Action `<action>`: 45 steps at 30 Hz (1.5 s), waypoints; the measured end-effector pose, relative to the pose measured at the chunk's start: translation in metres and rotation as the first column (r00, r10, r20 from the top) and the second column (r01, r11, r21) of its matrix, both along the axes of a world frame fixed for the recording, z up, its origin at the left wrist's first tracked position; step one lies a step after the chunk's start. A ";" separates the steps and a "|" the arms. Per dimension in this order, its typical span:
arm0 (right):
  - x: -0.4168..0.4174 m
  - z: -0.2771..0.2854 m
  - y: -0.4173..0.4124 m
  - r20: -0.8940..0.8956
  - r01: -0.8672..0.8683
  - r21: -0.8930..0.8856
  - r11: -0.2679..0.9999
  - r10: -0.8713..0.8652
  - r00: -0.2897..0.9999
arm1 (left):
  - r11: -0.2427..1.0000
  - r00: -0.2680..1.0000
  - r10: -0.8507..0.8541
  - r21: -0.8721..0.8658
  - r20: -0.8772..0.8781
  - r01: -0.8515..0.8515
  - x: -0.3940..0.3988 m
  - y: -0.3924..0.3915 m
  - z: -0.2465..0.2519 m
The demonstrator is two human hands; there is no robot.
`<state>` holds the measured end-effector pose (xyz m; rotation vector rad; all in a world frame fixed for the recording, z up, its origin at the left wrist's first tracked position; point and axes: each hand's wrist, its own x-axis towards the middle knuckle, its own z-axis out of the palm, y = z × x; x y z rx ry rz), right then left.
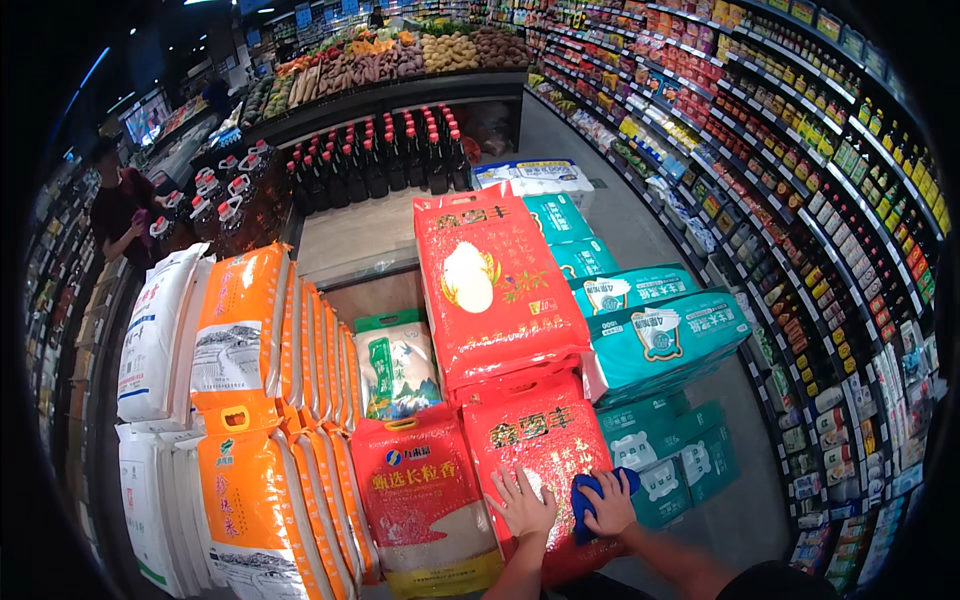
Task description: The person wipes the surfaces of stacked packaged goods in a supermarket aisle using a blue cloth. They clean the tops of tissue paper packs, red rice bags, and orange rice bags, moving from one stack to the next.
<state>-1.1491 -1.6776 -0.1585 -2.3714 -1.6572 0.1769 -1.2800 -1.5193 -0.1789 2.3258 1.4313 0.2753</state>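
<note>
A red plastic rice bag (544,433) with a handle slot stands at the front of the display. My left hand (523,501) rests on its face with the fingers spread, holding nothing. Beside it, my right hand (613,502) grips a blue cloth (583,499), pressed near the bag's right edge. Behind and above this bag is another red rice bag (491,277) with a pale oval printed on it. A red and yellow rice bag (424,495) stands just to the left.
Orange rice bags (251,495) and white sacks (150,337) stand in rows at the left. Teal tissue packs (664,337) are stacked at the right, beside an aisle floor (750,465) and stocked shelves (787,225). Dark bottles (375,161) stand behind. A person (124,202) is at the far left.
</note>
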 end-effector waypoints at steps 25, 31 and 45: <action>0.137 0.010 0.120 -0.062 -0.455 0.039 0.889 0.457 0.887 | 0.996 0.998 -0.010 0.083 -0.058 0.015 0.008 -0.002 0.008; 0.144 -0.002 0.119 -0.087 -0.434 0.153 0.888 0.450 0.889 | 0.996 0.999 -0.001 0.092 -0.034 0.004 0.010 0.000 0.008; 0.136 0.002 0.114 -0.121 -0.420 0.234 0.877 0.455 0.882 | 0.996 0.996 0.066 0.062 -0.063 -0.062 0.003 -0.007 0.007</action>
